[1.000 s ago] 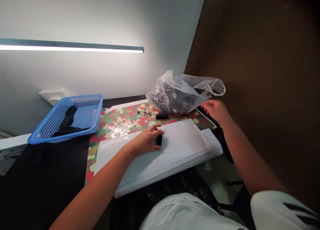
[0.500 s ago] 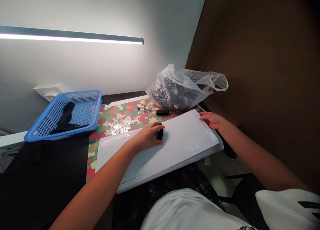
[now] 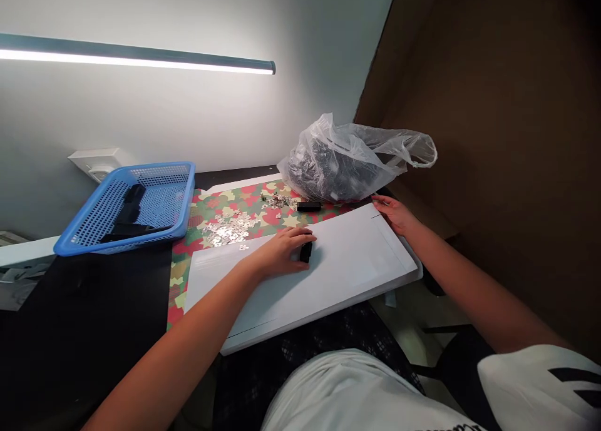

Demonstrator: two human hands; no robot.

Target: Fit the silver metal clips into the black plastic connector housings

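Observation:
My left hand [image 3: 287,251] is closed around a small black rectangular part [image 3: 306,252], its thumb and fingers on either side. The part sits over a large white board [image 3: 338,253], which is tilted across the table's front edge near my lap. My right hand [image 3: 392,213] is at the board's far right corner, fingers stretched out past the edge beside the plastic bag. I see nothing held in it; its fingertips are partly hidden. A second black part [image 3: 308,206] lies beyond the board.
Small silvery metal pieces [image 3: 231,229] lie heaped on a patterned sheet [image 3: 179,285], with another small pile [image 3: 278,201] behind. A clear plastic bag [image 3: 335,162] of dark parts stands at the back. A blue basket [image 3: 70,248] holding black parts [image 3: 131,209] is on the left.
My right hand has slid slightly up along the board's edge to its far corner. My left hand keeps the black part, now tilted a little. The view has shifted slightly.

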